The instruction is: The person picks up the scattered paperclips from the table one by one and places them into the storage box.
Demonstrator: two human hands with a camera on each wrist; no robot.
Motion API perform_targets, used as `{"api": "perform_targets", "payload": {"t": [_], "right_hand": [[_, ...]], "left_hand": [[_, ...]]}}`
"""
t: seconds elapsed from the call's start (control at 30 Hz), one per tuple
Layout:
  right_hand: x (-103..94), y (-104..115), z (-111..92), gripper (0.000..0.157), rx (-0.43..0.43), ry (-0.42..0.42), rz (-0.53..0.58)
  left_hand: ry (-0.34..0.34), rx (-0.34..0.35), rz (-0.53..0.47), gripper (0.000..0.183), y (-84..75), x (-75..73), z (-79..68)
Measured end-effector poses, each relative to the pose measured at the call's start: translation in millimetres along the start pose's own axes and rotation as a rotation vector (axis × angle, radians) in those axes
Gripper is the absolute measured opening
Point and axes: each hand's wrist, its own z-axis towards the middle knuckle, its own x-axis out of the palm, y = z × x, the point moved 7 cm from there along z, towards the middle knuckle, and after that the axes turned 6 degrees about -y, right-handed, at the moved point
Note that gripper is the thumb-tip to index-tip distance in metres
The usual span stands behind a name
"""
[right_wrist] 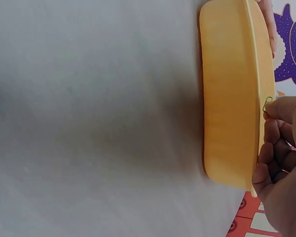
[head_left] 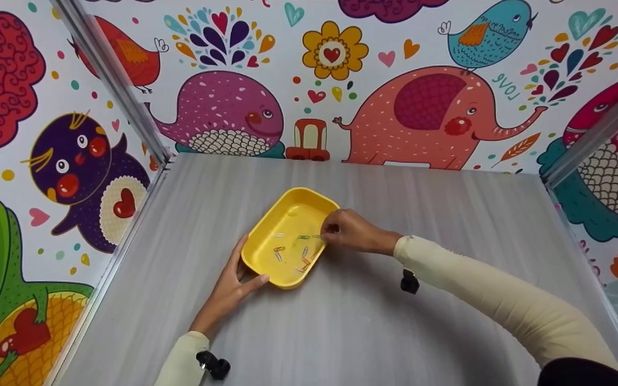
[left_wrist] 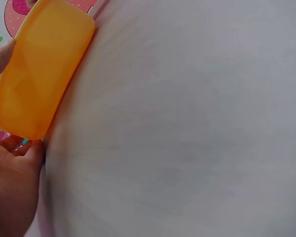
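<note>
A yellow plastic tray (head_left: pixel 258 241) stands on the table, with several coloured paper clips (head_left: pixel 303 237) scattered over its floor. My left hand (head_left: pixel 230 284) holds the tray by its near left corner, thumb on the near end and fingers along the left side. In the left wrist view, that hand (left_wrist: pixel 15 182) shows against the tray's outer wall (left_wrist: pixel 44 74). Over the tray's right rim, my right hand (head_left: pixel 354 230) pinches a green paper clip (right_wrist: pixel 267 104) between thumb and index finger. The right hand's other fingers are curled beside the rim in the right wrist view.
A grey wood-grain table (head_left: pixel 395 332) surrounds the tray. Walls printed with cartoon animals (head_left: pixel 223 107) rise at the back and both sides, with metal strips (head_left: pixel 126 96) at the corners. Black wrist cameras (head_left: pixel 409 281) sit on both cream sleeves.
</note>
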Motion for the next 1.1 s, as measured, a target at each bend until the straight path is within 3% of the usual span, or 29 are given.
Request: {"api": "perform_targets", "payload": {"t": [0.27, 0.6, 0.83, 1.1], "right_hand": [[8.5, 4, 15, 0.02, -0.011, -0.013, -0.002], [21.6, 12, 26, 0.013, -0.031, 0.032, -0.018], [21.5, 17, 23, 0.017, -0.044, 0.014, -0.009], [12.5, 14, 0, 0.019, -0.045, -0.089, -0.004]], "left_hand": [[-0.003, -0.01, -0.001, 0.108, 1.1, -0.2, -0.7], [0.004, -0.012, 0.006, 0.107, 0.0, 0.0, -1.6], [0.013, -0.003, 0.011, 0.108, -0.1, 4.6, 2.1], [0.026, 0.015, 0.033, 0.11, -1.3, 9.3, 6.9]]}}
